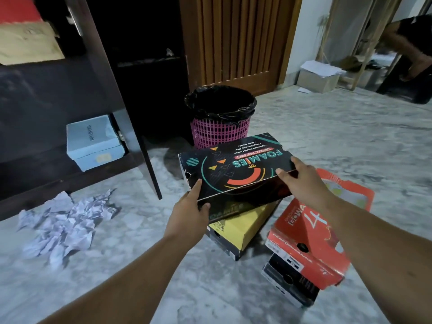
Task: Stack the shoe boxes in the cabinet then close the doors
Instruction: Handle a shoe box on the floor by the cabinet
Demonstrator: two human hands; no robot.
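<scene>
A black shoe box (pixel 236 167) is gripped at both ends: the left hand (pixel 189 215) is curled round its near left corner, thumb on the lid, and the right hand (pixel 301 181) clasps its right end, fingers on the lid edge. The box is held above a yellow box (pixel 243 226) that lies on the marble floor (pixel 140 265). A red box (pixel 311 244) is stacked on a dark box (pixel 289 284) to the right. Crumpled paper (pixel 67 220) is seen to the left. Further back, a pale blue box (pixel 93 142) sits on the lowest shelf of the open cabinet (pixel 100 66), and a pink bin (pixel 221 116) lined with a black bag stands beside it.
</scene>
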